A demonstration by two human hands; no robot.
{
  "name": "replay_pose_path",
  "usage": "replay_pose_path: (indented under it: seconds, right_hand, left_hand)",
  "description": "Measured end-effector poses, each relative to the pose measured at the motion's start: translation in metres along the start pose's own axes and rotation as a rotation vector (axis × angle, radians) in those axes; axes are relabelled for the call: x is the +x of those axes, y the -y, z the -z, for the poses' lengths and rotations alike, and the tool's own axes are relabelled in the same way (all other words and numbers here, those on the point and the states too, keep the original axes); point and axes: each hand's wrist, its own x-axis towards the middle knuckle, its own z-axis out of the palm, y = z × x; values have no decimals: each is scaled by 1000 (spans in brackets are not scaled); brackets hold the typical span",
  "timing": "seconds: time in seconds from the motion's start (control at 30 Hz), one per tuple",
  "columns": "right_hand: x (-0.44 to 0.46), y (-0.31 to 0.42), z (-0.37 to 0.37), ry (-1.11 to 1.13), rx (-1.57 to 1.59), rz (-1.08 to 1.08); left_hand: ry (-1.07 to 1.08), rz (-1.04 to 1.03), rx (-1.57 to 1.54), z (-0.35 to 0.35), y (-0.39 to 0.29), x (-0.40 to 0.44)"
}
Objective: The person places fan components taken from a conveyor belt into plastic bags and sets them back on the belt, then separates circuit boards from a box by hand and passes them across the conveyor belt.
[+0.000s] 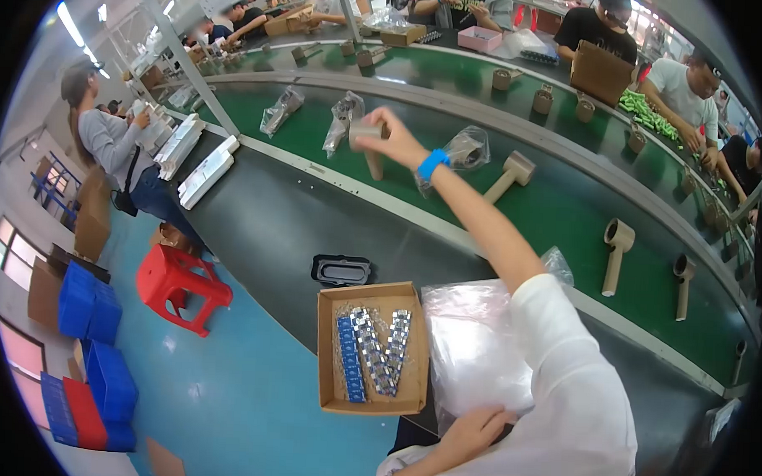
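My right hand (pixel 393 142), with a blue wristband, is stretched out over the green conveyor. Its fingers are closed around the head of a taupe hair-dryer-shaped housing (pixel 372 160), whose handle points down. My left hand (pixel 472 432) lies at the near edge of a stack of clear plastic bags (pixel 469 346), its fingers extended and partly hidden by my sleeve. Left of the bags, a cardboard box (pixel 327 394) holds strips of small blue and silver parts (pixel 369 347). A black plastic tray (pixel 341 270) sits just beyond the box.
More taupe housings (pixel 509 177) lie on the conveyor (pixel 558 219), several wrapped in clear plastic (pixel 343 123). White bundles (pixel 207 171) rest on the dark table at left. A red stool (pixel 182 281) and blue bins (pixel 107 379) stand on the floor. Co-workers (pixel 684 97) sit across the belt.
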Motion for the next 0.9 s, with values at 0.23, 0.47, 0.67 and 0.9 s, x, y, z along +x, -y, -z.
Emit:
replay_pose_path:
  seconds: [0.23,0.47,0.67,0.9]
  right_hand:
    - [-38,26,-33,-156,198,-387]
    - [-94,84,-8,-226,318,-456]
    - [-188,203,60,-91,469,-491]
    - [-289,305,112,-10,253,-608]
  left_hand:
    - [-321,135,277,-9,-28,5]
    - [-282,155,392,0,-58,10]
    - [-221,356,113,-14,-49,4]
    - [-266,166,-32,-11,-48,12]
